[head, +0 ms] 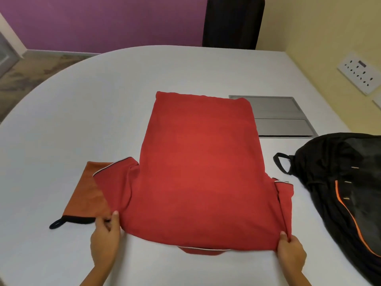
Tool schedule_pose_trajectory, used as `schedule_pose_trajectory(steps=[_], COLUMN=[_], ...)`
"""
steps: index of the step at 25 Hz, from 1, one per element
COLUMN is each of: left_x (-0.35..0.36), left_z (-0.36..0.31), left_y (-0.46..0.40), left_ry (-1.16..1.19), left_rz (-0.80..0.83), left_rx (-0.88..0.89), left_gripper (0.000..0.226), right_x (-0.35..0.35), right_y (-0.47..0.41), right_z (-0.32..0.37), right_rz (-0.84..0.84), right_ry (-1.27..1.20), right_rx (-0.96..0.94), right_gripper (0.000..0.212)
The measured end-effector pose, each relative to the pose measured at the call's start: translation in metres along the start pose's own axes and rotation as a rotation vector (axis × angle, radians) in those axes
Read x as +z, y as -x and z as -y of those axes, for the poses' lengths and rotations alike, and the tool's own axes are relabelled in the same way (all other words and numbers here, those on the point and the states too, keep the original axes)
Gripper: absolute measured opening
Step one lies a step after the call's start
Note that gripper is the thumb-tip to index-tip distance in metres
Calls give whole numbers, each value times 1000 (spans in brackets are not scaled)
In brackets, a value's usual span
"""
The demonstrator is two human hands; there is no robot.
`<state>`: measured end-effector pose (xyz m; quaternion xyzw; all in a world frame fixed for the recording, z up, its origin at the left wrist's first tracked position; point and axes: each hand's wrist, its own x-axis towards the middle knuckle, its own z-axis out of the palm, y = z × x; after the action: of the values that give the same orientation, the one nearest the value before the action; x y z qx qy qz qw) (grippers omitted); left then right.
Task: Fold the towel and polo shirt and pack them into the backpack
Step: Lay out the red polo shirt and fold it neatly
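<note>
Head view: both hands' fingers pinch the red polo shirt (pixel 198 172), left hand (pixel 106 234), right hand (pixel 290 252).

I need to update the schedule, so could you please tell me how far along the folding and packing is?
Done: the orange towel looks already folded, lying on the table partly under the shirt's sleeve. In hand: the red polo shirt is spread back-up, the left hand and right hand pinching its shoulder corners. Left: folding the shirt and packing both into the black backpack.

Bare table (pixel 103 104) beyond shirt (pixel 198 166)
</note>
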<state>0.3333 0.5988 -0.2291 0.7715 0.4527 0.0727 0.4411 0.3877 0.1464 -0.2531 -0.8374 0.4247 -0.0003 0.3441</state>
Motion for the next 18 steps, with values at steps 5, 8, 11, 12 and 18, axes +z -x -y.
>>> schedule_pose_trajectory(steps=[5,8,11,12,18], left_x=[-12,-6,0,1,7], left_z=[-7,-1,10,12,17], left_y=[-79,-118,-126,-125,-129], left_ry=[-497,-640,-585,-578,-481], left_rz=[-214,7,134,132,6], left_rx=[462,537,540,545,489], left_gripper=[19,52,88,96,63], right_x=[15,32,66,79,154], right_y=[13,28,53,64,117], right_z=[13,21,47,59,113], right_rz=[-227,-210,-105,-38,206], right_ry=[225,509,529,543,645], right_rx=[-133,-566,-928,-1003,-1019], right_gripper=[36,51,46,48,68])
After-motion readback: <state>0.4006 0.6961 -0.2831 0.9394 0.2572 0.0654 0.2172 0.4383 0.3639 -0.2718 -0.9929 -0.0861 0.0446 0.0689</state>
